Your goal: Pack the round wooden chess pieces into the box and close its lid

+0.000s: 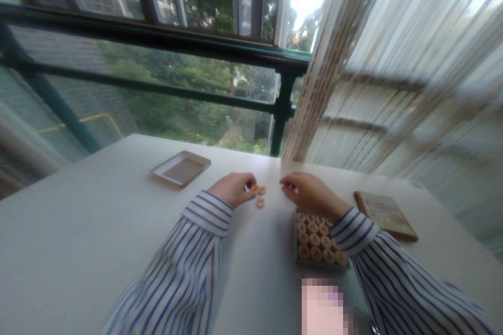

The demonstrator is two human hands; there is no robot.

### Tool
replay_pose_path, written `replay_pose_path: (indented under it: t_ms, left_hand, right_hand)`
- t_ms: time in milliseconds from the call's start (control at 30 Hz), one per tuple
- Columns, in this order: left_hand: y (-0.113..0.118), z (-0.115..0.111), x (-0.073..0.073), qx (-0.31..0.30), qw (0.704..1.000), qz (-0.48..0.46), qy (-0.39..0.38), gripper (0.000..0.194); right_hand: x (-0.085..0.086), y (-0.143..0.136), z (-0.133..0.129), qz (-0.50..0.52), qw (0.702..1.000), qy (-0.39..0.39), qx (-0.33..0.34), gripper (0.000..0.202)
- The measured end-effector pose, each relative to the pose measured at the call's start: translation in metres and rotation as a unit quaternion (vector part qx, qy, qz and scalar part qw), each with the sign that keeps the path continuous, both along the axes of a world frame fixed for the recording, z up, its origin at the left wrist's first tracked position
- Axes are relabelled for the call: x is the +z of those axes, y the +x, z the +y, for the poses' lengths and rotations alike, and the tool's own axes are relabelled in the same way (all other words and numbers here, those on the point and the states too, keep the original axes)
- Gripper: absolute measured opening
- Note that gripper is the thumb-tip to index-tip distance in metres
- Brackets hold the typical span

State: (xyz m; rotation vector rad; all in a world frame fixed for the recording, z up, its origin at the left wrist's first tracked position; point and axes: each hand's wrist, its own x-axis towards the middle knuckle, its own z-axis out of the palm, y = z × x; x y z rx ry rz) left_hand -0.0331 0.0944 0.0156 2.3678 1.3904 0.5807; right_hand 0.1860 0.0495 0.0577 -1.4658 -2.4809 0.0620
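My left hand (237,188) is closed in a pinch on a small round piece (254,188) near the middle of the white table. Right beside its fingertips lie another round piece (262,190) and, a little nearer to me, a piece with a red mark (260,202). My right hand (304,189) hovers to the right, its thumb and fingers curled close together; whatever they may hold is too small to make out. Below its wrist stands a box (314,241) filled with rows of round, red-marked pieces, partly hidden by my right hand and sleeve.
An open, shallow tray (181,168) sits at the back left of the white table (78,230). A flat, book-like box (386,215) lies at the right. A blurred pink object (324,306) is at the front edge. Railing and curtain stand behind.
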Motion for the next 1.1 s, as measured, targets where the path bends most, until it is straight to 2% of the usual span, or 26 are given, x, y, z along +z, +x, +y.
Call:
replay_pose_path:
  t_ms: [233, 400, 500, 667, 900, 1100]
  left_hand:
    - [0.019, -0.013, 0.012, -0.018, 0.999, 0.031, -0.01, 0.024]
    - [0.032, -0.025, 0.021, -0.038, 0.997, 0.058, 0.025, 0.022]
    - [0.039, -0.028, 0.019, -0.065, 0.995, 0.054, 0.049, 0.02]
    - [0.05, -0.033, 0.018, -0.107, 0.992, 0.038, 0.047, 0.02]
    - [0.061, -0.042, 0.017, -0.126, 0.991, 0.034, 0.02, 0.023]
    - [0.065, -0.043, 0.014, -0.133, 0.99, 0.053, 0.012, 0.024]
  right_hand:
    - [-0.007, 0.018, -0.011, 0.033, 0.999, 0.005, -0.007, 0.025]
    - [-0.01, 0.028, -0.019, 0.067, 0.998, 0.014, -0.006, 0.024]
    - [-0.012, 0.033, -0.023, 0.07, 0.997, 0.01, -0.004, 0.024]
    - [-0.016, 0.041, -0.03, 0.057, 0.998, 0.005, 0.008, 0.023]
    - [-0.021, 0.048, -0.035, 0.076, 0.997, 0.018, 0.006, 0.023]
    - [-0.017, 0.051, -0.037, 0.078, 0.997, 0.027, 0.013, 0.022]
